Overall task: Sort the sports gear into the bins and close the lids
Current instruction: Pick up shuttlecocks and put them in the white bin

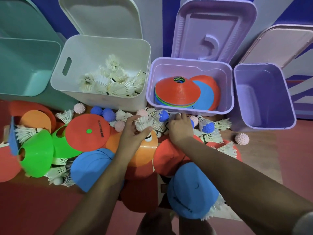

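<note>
My left hand (133, 131) grips a bunch of white shuttlecocks (144, 123) above the pile on the floor. My right hand (179, 128) reaches down among shuttlecocks and a blue spiky ball (164, 115); its fingertips are hidden, so whether it holds one is unclear. The white bin (105, 39) holds several shuttlecocks. The lilac bin (189, 62) holds stacked cone discs (179, 89). The teal bin (30, 68) and the purple bin (264, 97) look bare inside. All lids stand open against the wall.
Flat discs and cones in red, orange, green (36, 153) and blue (191, 189) lie scattered on the red floor. Pink spiky balls (241, 139) and blue ones (208, 128) sit among loose shuttlecocks in front of the bins.
</note>
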The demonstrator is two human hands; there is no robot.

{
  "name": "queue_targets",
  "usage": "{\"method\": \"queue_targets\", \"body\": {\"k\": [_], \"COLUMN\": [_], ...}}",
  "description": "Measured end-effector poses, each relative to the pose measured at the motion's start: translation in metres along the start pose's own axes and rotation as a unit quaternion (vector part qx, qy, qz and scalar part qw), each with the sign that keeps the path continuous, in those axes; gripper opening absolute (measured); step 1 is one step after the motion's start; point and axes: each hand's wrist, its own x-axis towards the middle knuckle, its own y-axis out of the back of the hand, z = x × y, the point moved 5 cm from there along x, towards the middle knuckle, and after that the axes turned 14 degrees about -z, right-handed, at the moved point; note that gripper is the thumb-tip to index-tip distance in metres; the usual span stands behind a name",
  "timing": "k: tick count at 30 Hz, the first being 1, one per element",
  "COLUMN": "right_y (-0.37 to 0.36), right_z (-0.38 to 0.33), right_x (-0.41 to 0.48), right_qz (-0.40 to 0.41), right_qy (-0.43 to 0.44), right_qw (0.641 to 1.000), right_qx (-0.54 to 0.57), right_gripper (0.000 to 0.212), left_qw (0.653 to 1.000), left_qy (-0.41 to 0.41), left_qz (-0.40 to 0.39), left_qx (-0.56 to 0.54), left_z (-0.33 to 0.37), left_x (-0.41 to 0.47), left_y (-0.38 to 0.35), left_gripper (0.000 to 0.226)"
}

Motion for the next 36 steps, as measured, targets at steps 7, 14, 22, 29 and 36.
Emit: {"method": "queue_targets", "body": {"k": [7,14,22,29,36], "right_y": [0.002,0.001,0.030,0.050,0.064], "right_z": [0.003,0.026,0.052,0.080,0.139], "right_x": [0.001,-0.018,-0.067,-0.129,-0.198], "right_qz": [0.006,0.104,0.178,0.106,0.138], "right_qy": [-0.048,0.024,0.138,0.169,0.170], "right_qw": [0.999,0.990,0.884,0.878,0.844], "right_qx": [-0.017,0.097,0.409,0.435,0.489], "right_gripper": [0.035,0.046,0.035,0.052,0.051], "left_qw": [1.000,0.999,0.985,0.951,0.930], "left_qy": [0.002,-0.031,-0.068,-0.135,-0.147], "left_qz": [-0.016,-0.036,-0.086,-0.193,-0.253], "left_qx": [-0.018,0.018,0.132,0.198,0.224], "left_z": [-0.002,-0.002,0.014,0.059,0.097], "left_x": [0.003,0.005,0.002,-0.016,-0.053], "left_y": [-0.002,-0.004,-0.020,-0.072,-0.147], "left_gripper": [0.050,0.051,0.065,0.070,0.077]}}
